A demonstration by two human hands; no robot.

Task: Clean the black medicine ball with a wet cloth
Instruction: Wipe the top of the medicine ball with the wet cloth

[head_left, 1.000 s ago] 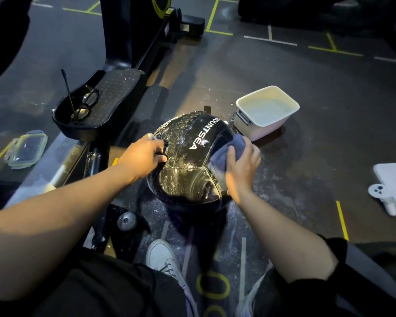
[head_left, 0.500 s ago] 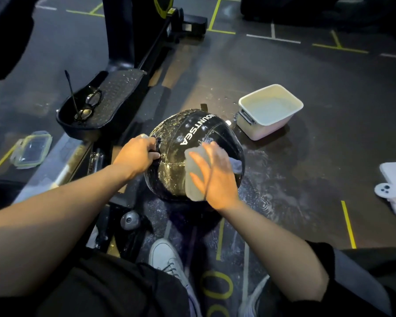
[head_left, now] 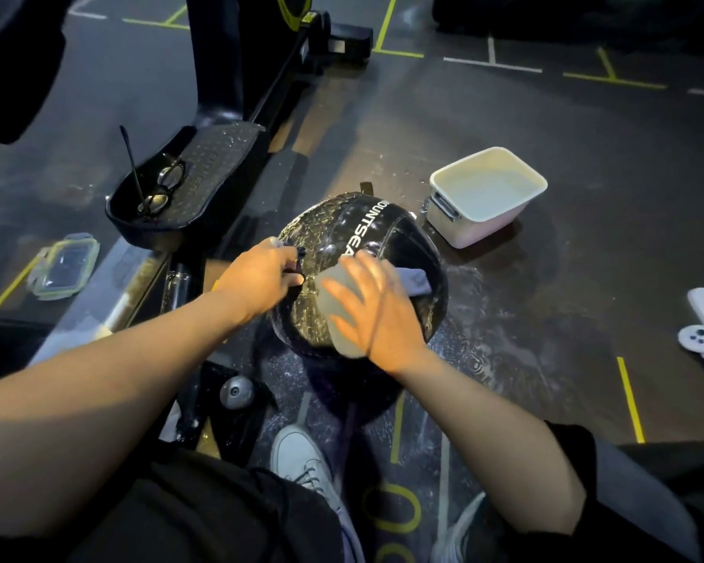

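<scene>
Reading white block print on the ball (head_left: 366, 237): "OUNTSEA" is what's legible, the first letter curves out of sight at the top and the last part sits under the right hand. Yellow "0"-like digits painted on the floor (head_left: 586, 197) near my feet, partly cut off, can't read the full marking.

Ball is black, glossy, panelled with seams, wet sheen plus whitish speckled residue across the left and lower panels. Small black strap tab pokes up at its far top edge. It sits on the floor, centre of view, wet smears on the floor to its right.

Left hand (head_left: 261, 276) is on the ball's left side, fingers curled around a small black loop/handle there. Right hand (head_left: 372, 306) lies on the near-right face of the ball with fingers spread, pressing the cloth (head_left: 413, 280) flat against it; a blue-grey corner of cloth sticks out past the fingers to the right. Hand is motion-blurred, so finer finger detail is not clear.

White tub (head_left: 484, 197) holding cloudy water stands just beyond the ball to the right, close but not touching. Glasses (head_left: 161, 188) lie on a black machine pedal (head_left: 188, 184) to the left.
</scene>
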